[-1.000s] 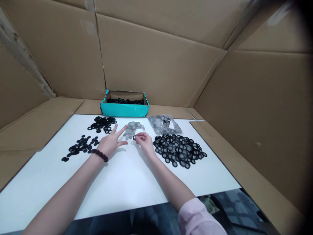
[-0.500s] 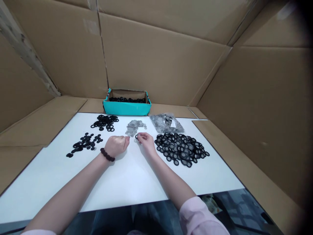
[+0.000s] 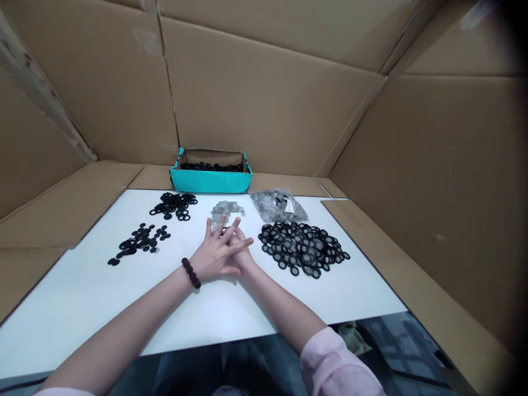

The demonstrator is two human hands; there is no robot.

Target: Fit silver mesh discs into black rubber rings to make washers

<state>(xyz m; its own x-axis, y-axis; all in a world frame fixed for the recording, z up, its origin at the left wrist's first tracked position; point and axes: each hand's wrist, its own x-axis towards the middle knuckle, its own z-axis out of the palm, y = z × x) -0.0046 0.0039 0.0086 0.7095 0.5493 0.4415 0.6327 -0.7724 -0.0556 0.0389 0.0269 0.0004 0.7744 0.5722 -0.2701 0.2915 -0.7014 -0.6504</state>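
Observation:
My left hand (image 3: 213, 257) is open, its fingers spread wide and crossing in front of my right hand. Behind it, my right hand (image 3: 244, 256) is partly hidden, with its fingers closed on a black ring (image 3: 225, 231) that shows between the left fingers. Just beyond both hands lies a pile of clear grey discs (image 3: 227, 207). To the right is a large heap of black rings with grey centres (image 3: 305, 247). Small black discs (image 3: 142, 239) are scattered left of my hands, and plain black rings (image 3: 173, 204) lie behind those.
A turquoise box (image 3: 211, 181) holding black pieces stands at the back of the white table (image 3: 198, 322). Right of it lies a clear plastic bag (image 3: 278, 205) of grey pieces. Cardboard walls (image 3: 264, 99) enclose the back and sides.
My left hand has gone from a closed fist to spread fingers and moved right, across my right hand. My right hand stays near the same spot, now partly covered.

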